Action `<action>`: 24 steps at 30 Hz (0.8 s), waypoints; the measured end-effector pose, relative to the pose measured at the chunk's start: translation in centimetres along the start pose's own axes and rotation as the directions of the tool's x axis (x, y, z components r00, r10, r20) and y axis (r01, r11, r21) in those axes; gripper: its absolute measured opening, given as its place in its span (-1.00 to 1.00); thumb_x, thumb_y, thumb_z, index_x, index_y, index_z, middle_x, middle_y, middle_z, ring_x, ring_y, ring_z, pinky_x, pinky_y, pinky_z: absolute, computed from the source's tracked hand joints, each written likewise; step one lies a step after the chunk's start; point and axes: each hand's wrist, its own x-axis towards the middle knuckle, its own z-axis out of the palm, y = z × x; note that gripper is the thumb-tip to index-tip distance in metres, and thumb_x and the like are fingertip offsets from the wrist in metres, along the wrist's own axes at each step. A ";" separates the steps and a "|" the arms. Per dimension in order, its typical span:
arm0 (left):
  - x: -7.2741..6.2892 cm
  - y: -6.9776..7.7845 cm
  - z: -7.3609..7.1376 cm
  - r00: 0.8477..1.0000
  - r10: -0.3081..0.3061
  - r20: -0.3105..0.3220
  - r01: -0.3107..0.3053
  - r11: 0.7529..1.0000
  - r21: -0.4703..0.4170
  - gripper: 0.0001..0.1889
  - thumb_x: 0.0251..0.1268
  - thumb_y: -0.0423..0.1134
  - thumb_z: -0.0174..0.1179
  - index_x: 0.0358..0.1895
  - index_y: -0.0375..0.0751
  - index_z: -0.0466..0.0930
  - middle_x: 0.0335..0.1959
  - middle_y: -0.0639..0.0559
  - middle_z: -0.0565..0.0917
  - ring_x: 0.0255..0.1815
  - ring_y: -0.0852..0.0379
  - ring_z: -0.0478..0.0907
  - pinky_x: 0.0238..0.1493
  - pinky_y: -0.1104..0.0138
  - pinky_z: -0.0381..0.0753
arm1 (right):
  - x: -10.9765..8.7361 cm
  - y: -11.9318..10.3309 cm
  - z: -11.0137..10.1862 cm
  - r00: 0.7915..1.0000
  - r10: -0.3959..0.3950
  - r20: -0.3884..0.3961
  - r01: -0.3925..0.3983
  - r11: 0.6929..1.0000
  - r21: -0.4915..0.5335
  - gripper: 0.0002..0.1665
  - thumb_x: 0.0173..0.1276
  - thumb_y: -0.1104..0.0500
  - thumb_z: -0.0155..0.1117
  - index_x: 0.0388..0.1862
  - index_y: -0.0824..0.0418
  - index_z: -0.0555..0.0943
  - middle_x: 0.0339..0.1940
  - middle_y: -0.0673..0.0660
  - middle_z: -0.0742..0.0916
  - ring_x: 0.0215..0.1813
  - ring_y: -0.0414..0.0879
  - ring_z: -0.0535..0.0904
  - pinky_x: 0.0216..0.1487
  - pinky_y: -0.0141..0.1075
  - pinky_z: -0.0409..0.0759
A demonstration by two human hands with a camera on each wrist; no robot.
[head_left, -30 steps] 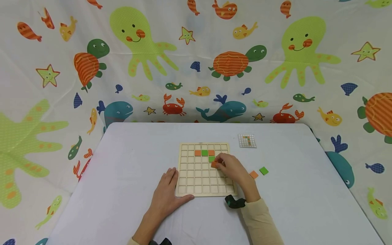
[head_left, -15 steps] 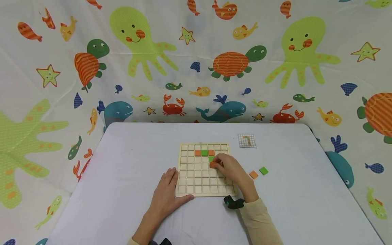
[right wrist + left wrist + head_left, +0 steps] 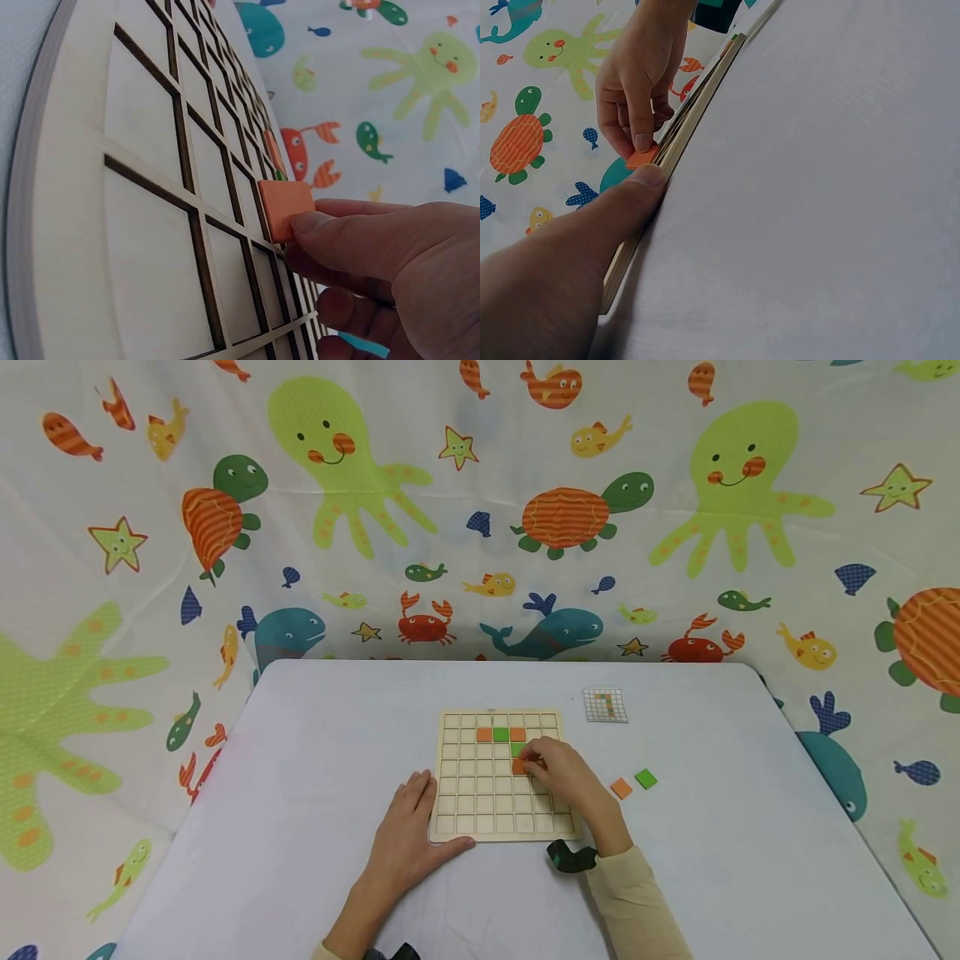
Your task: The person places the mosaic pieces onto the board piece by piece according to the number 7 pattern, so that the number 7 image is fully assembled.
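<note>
A wooden grid board (image 3: 465, 806) lies on the white table. My left hand (image 3: 405, 831) rests at its left side, fingers straight along the edge and thumb on the near corner; the left wrist view shows that thumb (image 3: 641, 187) against the rim. Over the board, my right hand (image 3: 566, 768) pinches an orange square tile (image 3: 286, 208) between thumb and fingers. That tile is close over a cell just below a green tile (image 3: 517, 749). In the row above lie an orange tile (image 3: 484, 735), a green tile (image 3: 501, 735) and another orange tile (image 3: 517, 734).
Right of the board, a loose orange tile (image 3: 621, 788) and a loose green tile (image 3: 646, 778) lie on the table (image 3: 735, 860). A small card (image 3: 605, 705) printed with a coloured grid pattern lies beyond the board's far right corner. A sea-animal cloth (image 3: 465, 468) hangs behind.
My right hand has moved slightly left and toward me, bringing the orange tile to the cell below the green one. The left hand has stayed in place.
</note>
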 end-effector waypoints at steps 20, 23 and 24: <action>0.0 0.0 0.0 1.000 0.005 -0.006 -0.005 1.000 0.002 0.20 -0.07 0.51 0.31 0.47 -0.39 0.29 0.53 -0.23 0.30 0.61 -0.15 0.16 0.61 0.02 0.19 | 0.0 0.0 0.0 0.995 -0.098 -0.032 0.094 0.990 -0.100 -0.82 0.31 0.19 0.41 -0.14 0.16 0.82 -0.27 0.01 0.71 -0.30 -0.22 0.55 -0.28 -0.38 0.54; 0.1 0.0 0.0 1.000 0.004 -0.007 -0.004 1.000 0.002 0.19 -0.07 0.51 0.32 0.47 -0.39 0.29 0.53 -0.23 0.30 0.61 -0.15 0.16 0.61 0.02 0.19 | -0.1 0.1 0.1 0.993 -0.113 -0.034 0.109 0.989 -0.100 -0.82 0.30 0.19 0.42 -0.15 0.16 0.83 -0.28 0.00 0.70 -0.29 -0.21 0.57 -0.29 -0.39 0.54; 0.1 0.0 0.0 1.000 0.004 -0.007 -0.004 1.000 0.002 0.19 -0.07 0.51 0.32 0.47 -0.39 0.29 0.53 -0.23 0.30 0.61 -0.15 0.16 0.61 0.02 0.19 | -0.1 0.1 0.1 0.993 -0.116 -0.035 0.112 0.989 -0.097 -0.83 0.30 0.19 0.43 -0.15 0.16 0.83 -0.28 0.00 0.70 -0.28 -0.20 0.57 -0.29 -0.39 0.55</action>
